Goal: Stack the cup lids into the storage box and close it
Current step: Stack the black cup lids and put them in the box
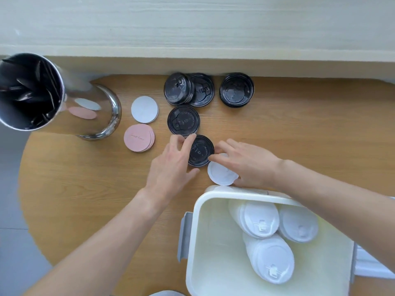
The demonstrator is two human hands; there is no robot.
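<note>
Café counter, takeaway cup lids (183,120), coasters (139,137)

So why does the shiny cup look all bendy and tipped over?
Head view: the wide lens stretches the edges, so the metal cup leans and curves; its side mirrors the round coasters; the middle, near the black lid, stays sharp.
</note>
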